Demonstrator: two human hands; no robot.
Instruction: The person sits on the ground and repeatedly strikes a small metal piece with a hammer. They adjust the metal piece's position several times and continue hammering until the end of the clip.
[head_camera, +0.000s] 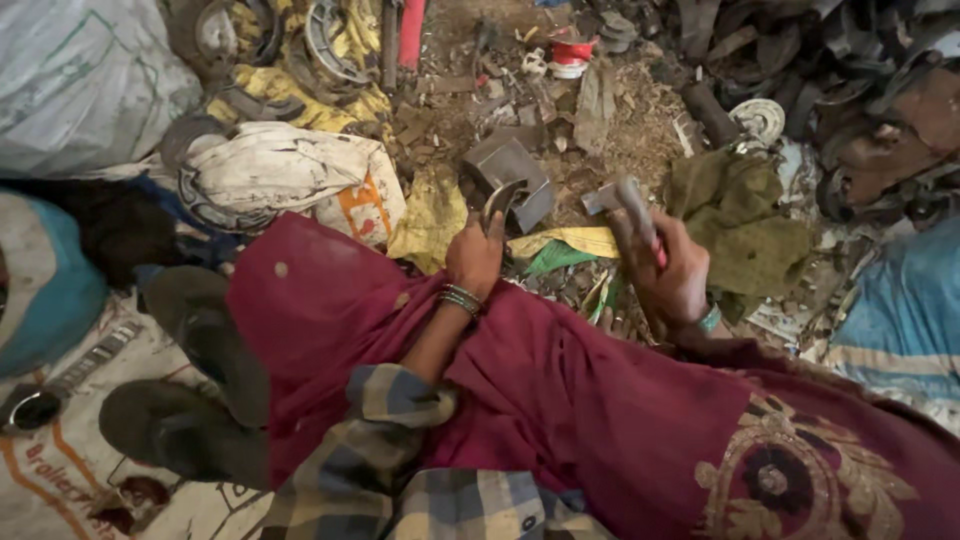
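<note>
I see my left hand (474, 255) closed around a curved metal piece (500, 200), pressing it against a grey metal block (515, 170) that sits on the littered floor (640, 140) at about 12 o'clock. My right hand (672, 275) grips a hammer (625, 200), its head just at 3 o'clock of the block. An olive rag (740, 215) lies further at 3 o'clock.
</note>
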